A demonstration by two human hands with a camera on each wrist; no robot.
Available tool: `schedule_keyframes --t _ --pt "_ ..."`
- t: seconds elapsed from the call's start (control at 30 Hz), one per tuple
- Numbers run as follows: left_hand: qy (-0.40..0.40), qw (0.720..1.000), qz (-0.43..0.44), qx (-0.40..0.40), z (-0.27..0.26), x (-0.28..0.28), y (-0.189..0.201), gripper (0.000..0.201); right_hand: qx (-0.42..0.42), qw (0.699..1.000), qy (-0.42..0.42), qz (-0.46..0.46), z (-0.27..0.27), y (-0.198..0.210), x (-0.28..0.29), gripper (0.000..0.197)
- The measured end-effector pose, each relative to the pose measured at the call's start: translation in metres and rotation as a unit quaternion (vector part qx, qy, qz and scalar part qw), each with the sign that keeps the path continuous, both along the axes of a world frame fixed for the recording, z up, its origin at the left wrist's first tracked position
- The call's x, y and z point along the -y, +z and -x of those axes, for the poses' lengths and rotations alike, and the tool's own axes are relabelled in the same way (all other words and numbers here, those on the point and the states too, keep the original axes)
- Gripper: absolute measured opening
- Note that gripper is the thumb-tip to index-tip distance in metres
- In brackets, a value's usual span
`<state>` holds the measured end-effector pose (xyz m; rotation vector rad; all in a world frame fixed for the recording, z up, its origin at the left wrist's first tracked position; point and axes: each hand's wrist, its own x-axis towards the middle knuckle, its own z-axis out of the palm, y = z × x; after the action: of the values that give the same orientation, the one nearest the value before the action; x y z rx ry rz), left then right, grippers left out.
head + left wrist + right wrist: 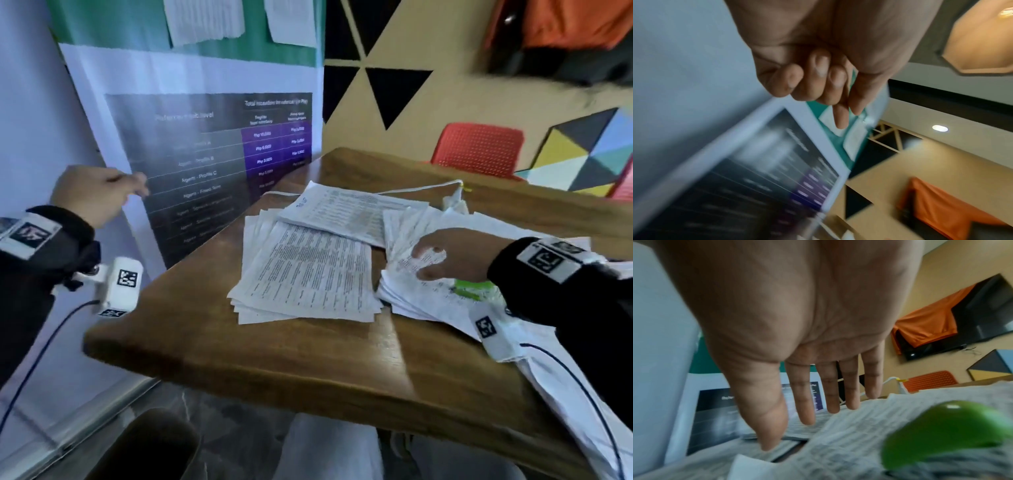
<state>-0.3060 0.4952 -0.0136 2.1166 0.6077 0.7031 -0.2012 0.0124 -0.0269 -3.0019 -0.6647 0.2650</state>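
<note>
Printed sheets (308, 274) in loose, overlapping stacks across the far half of the wooden counter (274, 359) in the head view, fanned and skewed, likely mid-sorting. On the right-hand stack (421, 298), the right hand (448, 255), fingers fairly straight and spread, laid flat rather than pinching, probably to steady the heap or slide off a top page. Just under that wrist, a green object (474, 287) resting on the same stack, perhaps as a weight; too blurred to identify. Well off the counter, the left hand (92, 192), up beside the wall poster (191, 164), touching no paper and seemingly idle for now. From the left wrist: fingers (791, 81) loosely curled toward the palm, nothing in them, wall poster (756, 186) blurred behind. From the right wrist: palm released above the print, fingers (805, 402) extended, tips at or just over the printed sheets (849, 443), contact not certain from here; green object (945, 428) close below, sitting on the paper.
</note>
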Motion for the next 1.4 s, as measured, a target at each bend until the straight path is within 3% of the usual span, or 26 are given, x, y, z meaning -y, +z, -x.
schedule_keyframes --t 0.13,0.3,0.47,0.6,0.73,0.8,0.93,1.1,1.13,1.2,1.27,1.33,1.4 --pt "-0.203 0.976 -0.044 -0.065 -0.069 0.135 0.020 0.026 -0.019 0.997 -0.028 0.063 0.001 -0.011 0.045 0.027" --pt "-0.357 0.903 -0.066 -0.228 -0.133 0.270 -0.015 0.031 -0.011 0.992 -0.089 0.093 -0.006 -0.008 0.101 0.028" --pt "-0.339 0.900 -0.021 -0.275 -0.168 0.331 -0.043 0.037 -0.030 0.969 -0.166 0.181 -0.010 0.003 0.149 0.027" --pt "-0.333 0.898 0.063 -0.280 -0.187 0.340 -0.050 0.022 -0.070 0.967 -0.167 0.181 -0.011 -0.009 0.158 0.039" --pt "-0.314 0.890 0.195 -0.266 -0.196 0.340 -0.056 0.050 -0.064 0.974 -0.166 0.143 -0.017 -0.017 0.148 0.044" --pt "-0.302 0.892 0.218 -0.255 -0.197 0.341 -0.058 0.038 -0.069 0.977 -0.183 0.086 -0.025 -0.020 0.141 0.043" --pt "-0.274 0.911 0.176 -0.253 -0.195 0.339 -0.062 0.020 -0.070 0.977 -0.201 -0.028 -0.041 -0.022 0.128 0.053" --pt "-0.353 0.910 0.143 -0.164 -0.206 0.318 -0.073 0.016 -0.043 0.963 -0.239 -0.117 -0.051 -0.028 0.125 0.068" --pt "-0.366 0.906 0.162 -0.140 -0.204 0.316 -0.070 0.020 -0.043 0.951 -0.252 -0.173 -0.054 -0.030 0.127 0.072" --pt "-0.386 0.897 0.192 -0.093 -0.183 0.319 -0.048 0.018 -0.046 0.897 -0.278 -0.341 -0.061 -0.030 0.131 0.071" --pt "-0.403 0.883 0.237 -0.044 -0.169 0.321 -0.028 0.015 -0.026 0.839 -0.268 -0.472 -0.065 -0.023 0.133 0.047" --pt "-0.411 0.878 0.245 -0.011 -0.162 0.321 -0.009 0.008 0.024 0.804 -0.234 -0.547 -0.062 -0.008 0.130 0.017" --pt "-0.401 0.887 0.227 0.023 -0.161 0.320 0.008 0.009 0.077 0.780 -0.188 -0.592 -0.058 0.010 0.125 0.018"
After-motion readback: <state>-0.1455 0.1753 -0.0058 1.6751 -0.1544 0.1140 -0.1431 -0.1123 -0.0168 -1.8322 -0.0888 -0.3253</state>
